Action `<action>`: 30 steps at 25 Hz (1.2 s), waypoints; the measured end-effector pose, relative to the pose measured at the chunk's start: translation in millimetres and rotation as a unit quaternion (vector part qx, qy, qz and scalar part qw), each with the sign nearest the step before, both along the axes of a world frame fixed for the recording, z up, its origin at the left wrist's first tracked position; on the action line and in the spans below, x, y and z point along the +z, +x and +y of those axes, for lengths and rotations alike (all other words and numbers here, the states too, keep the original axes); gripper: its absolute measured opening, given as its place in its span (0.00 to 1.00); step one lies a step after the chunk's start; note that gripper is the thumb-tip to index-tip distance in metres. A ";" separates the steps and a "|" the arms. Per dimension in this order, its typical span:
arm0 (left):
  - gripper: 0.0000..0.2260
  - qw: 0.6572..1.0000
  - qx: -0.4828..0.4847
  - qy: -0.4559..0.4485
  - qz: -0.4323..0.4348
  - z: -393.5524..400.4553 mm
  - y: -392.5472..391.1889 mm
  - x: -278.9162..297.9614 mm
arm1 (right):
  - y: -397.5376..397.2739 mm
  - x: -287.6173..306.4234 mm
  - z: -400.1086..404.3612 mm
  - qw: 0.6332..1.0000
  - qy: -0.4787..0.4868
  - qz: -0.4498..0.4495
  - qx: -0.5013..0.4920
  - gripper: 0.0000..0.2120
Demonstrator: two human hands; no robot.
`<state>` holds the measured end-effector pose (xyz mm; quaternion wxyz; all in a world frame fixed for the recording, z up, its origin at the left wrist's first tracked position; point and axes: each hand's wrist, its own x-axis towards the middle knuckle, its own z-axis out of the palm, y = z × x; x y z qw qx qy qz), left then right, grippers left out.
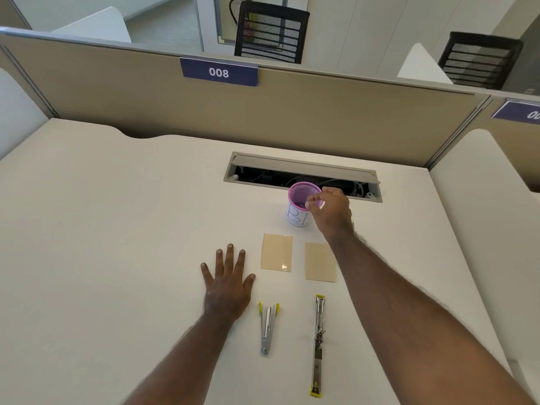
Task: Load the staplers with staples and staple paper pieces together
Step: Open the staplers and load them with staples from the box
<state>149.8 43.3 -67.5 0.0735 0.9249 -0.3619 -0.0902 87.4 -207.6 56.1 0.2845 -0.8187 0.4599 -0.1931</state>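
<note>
2 staplers lay near the front edge of the bench, side by side and apart. The left stapler (268,328) was short, its 2 yellow-tipped arms parted in a narrow V that opened toward the far edge. The right stapler (318,346) was swung out flat into 1 long strip, a yellow tip at each end, running from the front edge toward the middle.

Just beyond them 2 tan paper pieces lay flat and apart: the left paper piece (276,252) with a glossy patch at its near edge, the right paper piece (320,262) partly under your right forearm.

Farther back, just in front of the cable hatch (304,173) near the far edge, stood a pink mesh cup (302,207), upright, with a white label marked in blue around its lower half.

Your right hand (331,213) reached over the cup's rim, fingers (313,200) curled and drawn together at the rim; whether they pinched the rim or something small, I could not tell.

Your left hand (226,283) lay palm down on the bench (117,229), left of the left stapler, fingers straight and spread, holding nothing.

A divider panel (263,112) with a "008" sign (219,72) rose behind the far edge.
</note>
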 end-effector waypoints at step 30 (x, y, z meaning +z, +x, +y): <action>0.21 0.967 -0.051 -0.215 0.125 -33.7 -121.6 88.5 | -270.1 -77.5 13.0 0.976 0.063 0.189 0.083 0.24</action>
